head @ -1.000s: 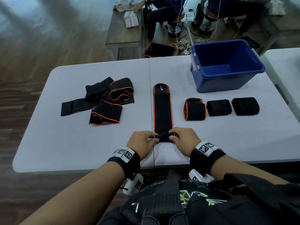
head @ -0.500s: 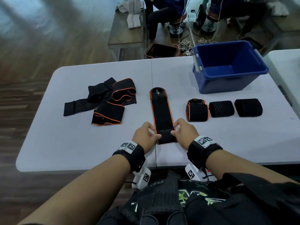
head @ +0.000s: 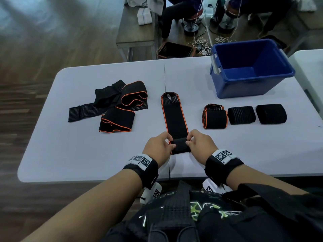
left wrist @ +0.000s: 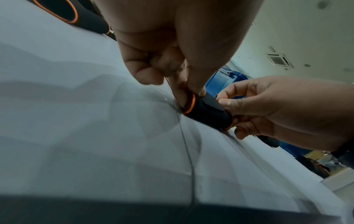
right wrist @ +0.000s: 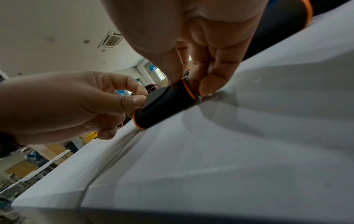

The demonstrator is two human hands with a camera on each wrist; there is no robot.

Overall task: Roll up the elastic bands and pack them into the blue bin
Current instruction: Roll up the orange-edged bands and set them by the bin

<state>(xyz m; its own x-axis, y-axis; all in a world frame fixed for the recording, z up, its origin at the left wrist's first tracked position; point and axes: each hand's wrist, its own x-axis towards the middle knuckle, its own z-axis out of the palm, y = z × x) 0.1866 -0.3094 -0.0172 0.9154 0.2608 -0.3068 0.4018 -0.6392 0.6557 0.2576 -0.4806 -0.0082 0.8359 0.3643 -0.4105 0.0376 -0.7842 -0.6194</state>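
Observation:
A long black elastic band with orange edging (head: 174,117) lies flat on the white table (head: 73,151), running away from me. Its near end is wound into a small roll (head: 180,145) (left wrist: 207,112) (right wrist: 164,104). My left hand (head: 160,145) (left wrist: 184,92) pinches the roll's left end and my right hand (head: 199,145) (right wrist: 191,84) pinches its right end. The blue bin (head: 251,67) stands at the far right and looks empty. Three rolled bands lie in front of it: one orange-edged (head: 215,117), two plain black (head: 242,115) (head: 271,113).
A heap of unrolled black and orange-edged bands (head: 115,103) lies on the table's left half. A second white table (head: 311,67) adjoins on the right. Beyond the far edge are a brown bench (head: 138,32), cables and seated people.
Both hands have moved away from me along the band while turning it, so the roll has grown thicker and the flat stretch has shortened.

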